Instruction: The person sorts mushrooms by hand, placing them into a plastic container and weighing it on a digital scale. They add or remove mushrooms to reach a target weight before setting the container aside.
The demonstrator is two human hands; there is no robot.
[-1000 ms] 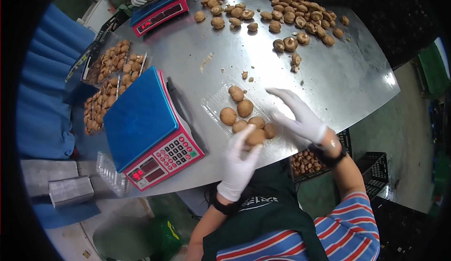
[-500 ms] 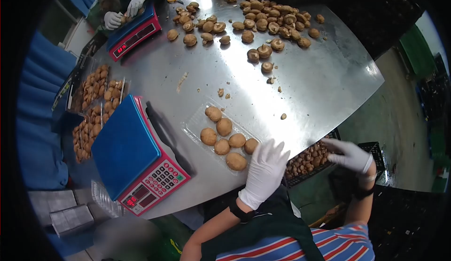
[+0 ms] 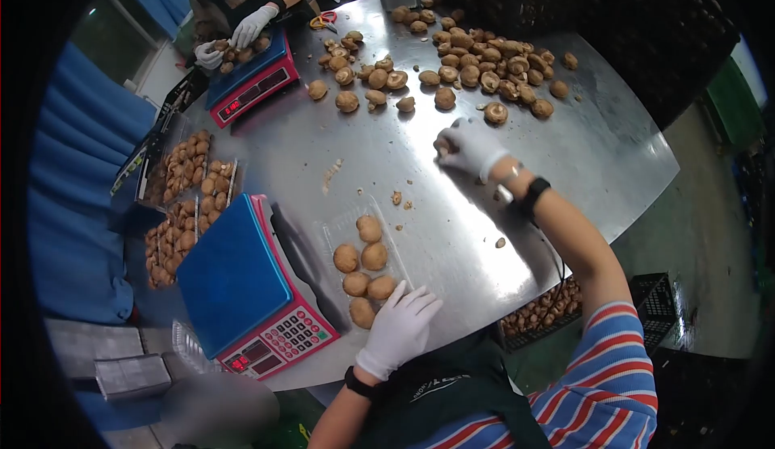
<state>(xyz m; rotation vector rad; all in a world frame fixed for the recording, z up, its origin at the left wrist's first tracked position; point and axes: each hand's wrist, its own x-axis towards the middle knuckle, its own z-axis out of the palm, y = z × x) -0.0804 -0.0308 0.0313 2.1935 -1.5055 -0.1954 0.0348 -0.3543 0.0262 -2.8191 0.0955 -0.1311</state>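
Note:
A clear plastic tray (image 3: 331, 235) on the metal table holds several brown mushrooms (image 3: 374, 256). My left hand (image 3: 398, 332), in a white glove, lies at the tray's near right corner. Its fingers are stretched out, tips right beside the mushrooms and over part of the tray. Farther up the table, my right hand (image 3: 475, 150), gloved too, is closed with fingers pointing left. A mushroom (image 3: 442, 145) shows at its fingertips; the glove hides the rest of the grip. Just beyond that hand lies a single mushroom (image 3: 496, 113), stem side up.
A blue-topped scale (image 3: 234, 275) stands left of the tray, with filled mushroom trays (image 3: 187, 166) behind. Loose mushrooms (image 3: 500, 65) are heaped at the back. Across the table a gloved co-worker (image 3: 254, 25) handles mushrooms over another scale (image 3: 257, 86). A mushroom crate (image 3: 549, 308) sits below the edge.
My right hand has gone from over the crate to the far mushrooms and closed on one. My left hand has shifted left along the tray. The view has shifted slightly.

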